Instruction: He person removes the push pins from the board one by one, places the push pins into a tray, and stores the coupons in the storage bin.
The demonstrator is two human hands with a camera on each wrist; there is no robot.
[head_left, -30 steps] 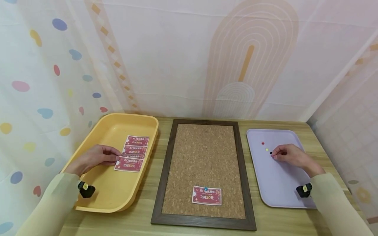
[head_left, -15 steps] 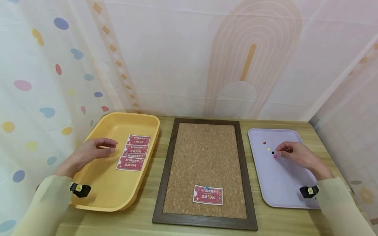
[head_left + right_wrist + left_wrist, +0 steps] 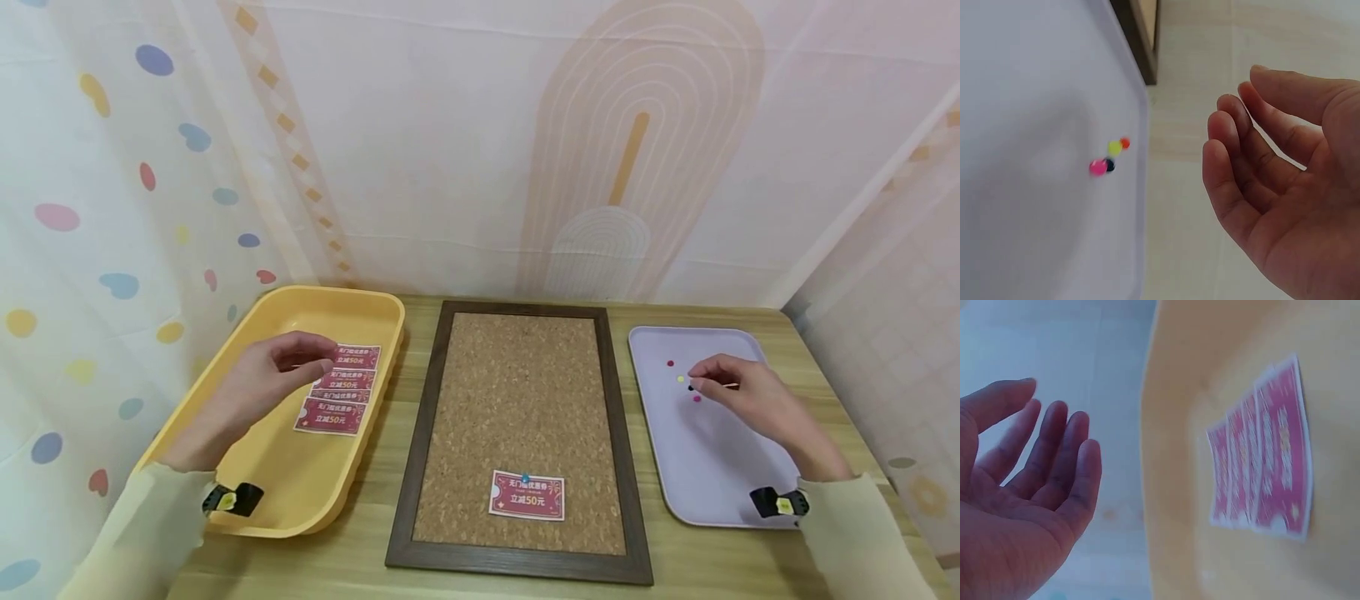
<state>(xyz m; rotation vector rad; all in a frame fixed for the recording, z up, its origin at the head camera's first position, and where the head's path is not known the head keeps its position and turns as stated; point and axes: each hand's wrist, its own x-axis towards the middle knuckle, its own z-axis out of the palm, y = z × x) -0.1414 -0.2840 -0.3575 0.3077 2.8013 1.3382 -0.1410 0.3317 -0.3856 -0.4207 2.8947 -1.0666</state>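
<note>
My left hand (image 3: 273, 375) is above the yellow tray (image 3: 258, 521), its fingers loosely bent and nothing between them. Its fingertips overlap the upper end of a column of red paper coupons (image 3: 330, 417), which overlap one another in the tray. In the left wrist view the same coupons (image 3: 1282, 450) lie apart from the hand. My right hand (image 3: 757, 400) hovers over the lilac tray (image 3: 697, 492), fingers loosely bent and holding nothing. Near its fingertips are small round-headed pins: a pink one (image 3: 1098, 167), a black one (image 3: 1109, 165), a yellow one (image 3: 1114, 147) and a red one (image 3: 1125, 143).
Between the trays lies a corkboard (image 3: 525, 400) with a dark wooden frame. One coupon (image 3: 527, 502) is on its lower part, with a blue pin (image 3: 525, 477) at the top edge. A patterned curtain (image 3: 450, 167) hangs behind the wooden table (image 3: 352, 550).
My left hand let go of the coupons' left edge, drew back left, then came right over them. The right hand left the pink pin, uncovering it, and shifted slightly.
</note>
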